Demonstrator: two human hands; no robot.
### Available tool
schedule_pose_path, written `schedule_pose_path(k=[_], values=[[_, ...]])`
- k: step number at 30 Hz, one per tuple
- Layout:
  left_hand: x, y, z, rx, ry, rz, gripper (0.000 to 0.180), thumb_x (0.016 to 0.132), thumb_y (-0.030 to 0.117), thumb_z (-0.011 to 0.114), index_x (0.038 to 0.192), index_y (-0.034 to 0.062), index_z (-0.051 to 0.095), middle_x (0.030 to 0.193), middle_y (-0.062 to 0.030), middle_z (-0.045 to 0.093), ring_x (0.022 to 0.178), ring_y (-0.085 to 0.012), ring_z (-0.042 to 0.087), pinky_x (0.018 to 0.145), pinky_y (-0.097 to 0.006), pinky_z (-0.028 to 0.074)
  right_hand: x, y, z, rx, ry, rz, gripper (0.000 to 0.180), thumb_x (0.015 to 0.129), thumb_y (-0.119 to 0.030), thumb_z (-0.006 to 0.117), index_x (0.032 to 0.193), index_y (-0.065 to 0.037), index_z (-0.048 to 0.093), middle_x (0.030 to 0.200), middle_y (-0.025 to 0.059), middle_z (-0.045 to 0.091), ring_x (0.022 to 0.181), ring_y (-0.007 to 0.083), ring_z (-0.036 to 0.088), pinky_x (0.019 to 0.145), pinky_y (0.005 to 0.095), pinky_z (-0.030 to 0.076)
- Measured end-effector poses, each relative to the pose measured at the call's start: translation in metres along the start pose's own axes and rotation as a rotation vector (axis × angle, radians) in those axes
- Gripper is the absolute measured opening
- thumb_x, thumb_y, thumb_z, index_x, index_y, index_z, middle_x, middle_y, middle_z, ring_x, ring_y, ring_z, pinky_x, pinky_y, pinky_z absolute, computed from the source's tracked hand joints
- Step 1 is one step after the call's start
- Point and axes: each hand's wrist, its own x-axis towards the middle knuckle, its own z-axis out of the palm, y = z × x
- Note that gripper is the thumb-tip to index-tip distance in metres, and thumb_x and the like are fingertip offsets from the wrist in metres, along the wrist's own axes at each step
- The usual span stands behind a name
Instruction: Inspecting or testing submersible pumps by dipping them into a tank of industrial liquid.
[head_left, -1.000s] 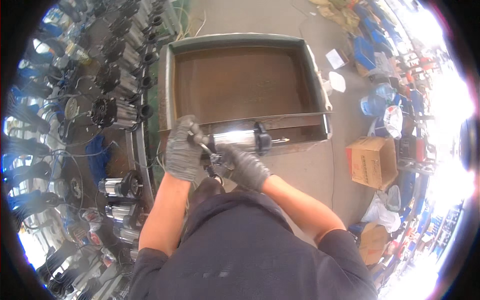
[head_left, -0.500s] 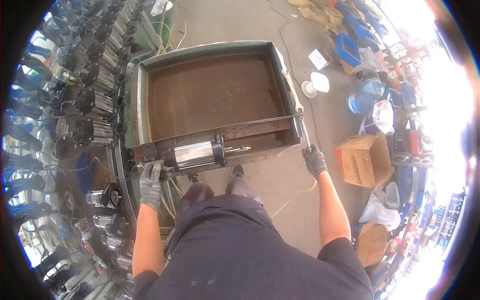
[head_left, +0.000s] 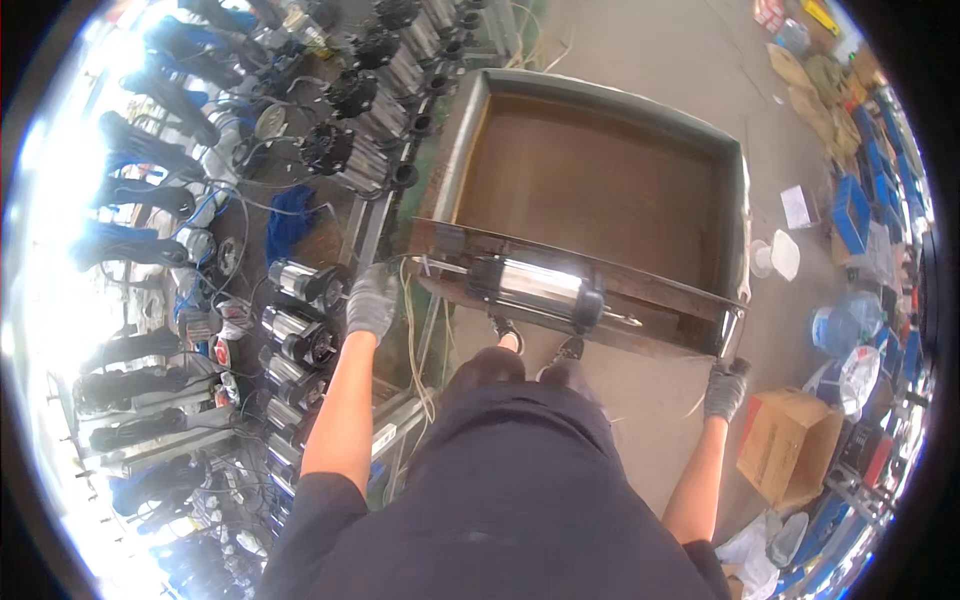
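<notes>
A silver cylindrical motor [head_left: 540,287] with black ends lies on the near ledge of a rusty metal tank [head_left: 462,150], its thin shaft pointing left. My left hand [head_left: 372,302], in a grey glove, is left of the shaft end and apart from the motor. Its fingers are blurred, and whether they hold anything does not show. At the tank's near right corner my gloved right hand [head_left: 726,390] is closed round the lower end of a silver wrench [head_left: 733,330]. The wrench points up toward the tank rim.
Rows of similar motors [head_left: 345,160] stand on the left, with more lying nearer [head_left: 300,335]. A blue cloth [head_left: 288,222] lies among cables. At right are an open cardboard box [head_left: 790,445], a white spool [head_left: 775,256], a water jug [head_left: 845,322] and a blue bin [head_left: 851,215].
My view has swung left, so the tank appears farther right. My left hand has come away from the motor's shaft end, out to the left. My right hand keeps the wrench.
</notes>
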Motion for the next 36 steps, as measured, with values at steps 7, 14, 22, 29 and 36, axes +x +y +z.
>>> schedule_pose_path(k=[7, 14, 22, 29, 36], values=[[0.069, 0.008, 0.015, 0.348, -0.354, 0.023, 0.045, 0.095, 0.033, 0.066, 0.127, 0.0024, 0.058, 0.119, -0.0259, 0.069, 0.111, -0.0453, 0.066, 0.093, -0.052, 0.053, -0.104, -0.239, 0.037, 0.353, -0.498, -0.541, 0.042, 0.097, -0.015, 0.067, 0.135, -0.005, 0.052, 0.128, 0.0168, 0.064, 0.114, 0.0298, 0.065, 0.101, 0.0386, 0.051], [0.097, -0.031, 0.026, 0.453, -0.610, 0.002, 0.058, 0.098, 0.042, 0.063, 0.132, -0.0030, 0.048, 0.110, -0.0313, 0.070, 0.109, -0.0472, 0.067, 0.090, -0.052, 0.054, -0.105, -0.335, 0.069, -0.477, -0.813, -0.709, 0.022, 0.093, -0.018, 0.064, 0.113, -0.008, 0.064, 0.121, 0.0222, 0.063, 0.098, 0.0424, 0.067, 0.085, 0.0486, 0.056], [0.102, -0.039, 0.002, 0.534, -0.683, 0.294, 0.054, 0.099, 0.045, 0.061, 0.131, 0.0024, 0.052, 0.107, -0.0252, 0.072, 0.101, -0.0441, 0.070, 0.084, -0.052, 0.055, -0.058, -0.340, 0.053, -0.064, -1.074, -0.338, 0.008, 0.087, 0.005, 0.062, 0.091, -0.002, 0.063, 0.087, 0.0141, 0.067, 0.079, 0.0262, 0.069, 0.074, 0.0389, 0.057], [0.119, 0.039, -0.049, 0.398, -0.709, 0.577, 0.036, 0.104, 0.041, 0.053, 0.101, 0.0070, 0.062, 0.082, -0.0210, 0.070, 0.080, -0.0436, 0.069, 0.071, -0.056, 0.052, 0.006, -0.386, -0.017, -0.047, -0.811, -0.263, 0.008, 0.092, 0.007, 0.055, 0.095, 0.000, 0.058, 0.086, 0.0098, 0.068, 0.076, 0.0179, 0.069, 0.072, 0.0348, 0.058], [0.166, 0.108, 0.034, 0.267, -0.570, 0.810, 0.033, 0.100, 0.039, 0.060, 0.099, 0.0081, 0.069, 0.093, -0.0177, 0.071, 0.092, -0.0388, 0.070, 0.082, -0.051, 0.054, 0.061, -0.390, 0.067, -0.610, -0.707, -0.444, 0.021, 0.089, -0.012, 0.066, 0.107, -0.001, 0.063, 0.097, 0.0200, 0.072, 0.100, 0.0362, 0.071, 0.086, 0.0442, 0.054]])
